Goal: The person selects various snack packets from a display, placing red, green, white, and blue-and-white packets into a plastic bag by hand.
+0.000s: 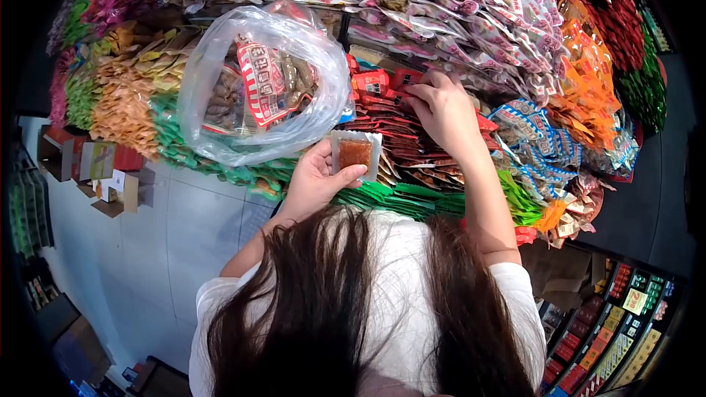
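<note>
Between the thumb and fingers of my left hand [320, 174] is a small clear-edged packet [356, 156] with reddish-brown contents, held upright near my chest. My right hand [443, 108] reaches onto the display, its fingers bent down at a row of dark red packets [401, 129]; its fingertips touch the red packets at the back, and whether they grip one is unclear. Left of it, an open clear plastic bag [202, 114] lies on the packets and holds a red-and-white labelled pack [262, 87] and other brown-filled packs.
Piled packets surround the hands: purple-and-white ones [485, 22] behind, orange ones [585, 95] and blue-and-white ones [540, 132] at right, green ones [404, 200] at the front edge. Cardboard boxes [110, 176] stand at left on the floor. Shelves [603, 331] with small boxes are at lower right.
</note>
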`<action>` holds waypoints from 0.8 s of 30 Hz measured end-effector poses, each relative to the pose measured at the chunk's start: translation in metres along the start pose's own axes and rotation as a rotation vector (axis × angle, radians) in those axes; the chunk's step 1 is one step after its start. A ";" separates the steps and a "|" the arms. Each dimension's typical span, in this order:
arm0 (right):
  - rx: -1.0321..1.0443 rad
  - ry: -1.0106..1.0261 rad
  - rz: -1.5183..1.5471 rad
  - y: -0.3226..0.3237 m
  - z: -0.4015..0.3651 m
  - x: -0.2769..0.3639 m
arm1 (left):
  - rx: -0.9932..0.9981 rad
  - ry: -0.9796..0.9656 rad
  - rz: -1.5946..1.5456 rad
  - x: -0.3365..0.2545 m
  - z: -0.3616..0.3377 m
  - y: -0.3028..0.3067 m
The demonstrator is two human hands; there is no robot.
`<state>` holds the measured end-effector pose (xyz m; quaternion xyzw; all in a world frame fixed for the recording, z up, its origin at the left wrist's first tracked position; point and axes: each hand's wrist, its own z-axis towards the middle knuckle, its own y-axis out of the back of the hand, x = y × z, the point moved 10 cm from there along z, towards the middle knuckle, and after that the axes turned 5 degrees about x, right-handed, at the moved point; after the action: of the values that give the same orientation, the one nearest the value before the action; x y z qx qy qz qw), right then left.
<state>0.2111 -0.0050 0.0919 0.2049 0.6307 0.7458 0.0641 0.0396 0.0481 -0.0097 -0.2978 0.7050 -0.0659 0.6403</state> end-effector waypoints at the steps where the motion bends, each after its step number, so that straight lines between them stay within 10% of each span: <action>1: -0.114 0.049 -0.038 0.014 -0.005 0.011 | -0.004 -0.003 0.000 -0.001 0.000 0.000; 13: 0.242 0.523 1.020 0.001 -0.051 0.067 | 0.494 0.469 -0.379 0.039 -0.012 -0.047; 24: 0.122 0.089 0.937 -0.003 -0.064 0.035 | 0.224 0.001 -0.024 0.005 0.003 -0.032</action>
<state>0.1541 -0.0505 0.0894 0.4385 0.5153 0.6639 -0.3185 0.0537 0.0203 0.0009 -0.2329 0.6897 -0.1521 0.6685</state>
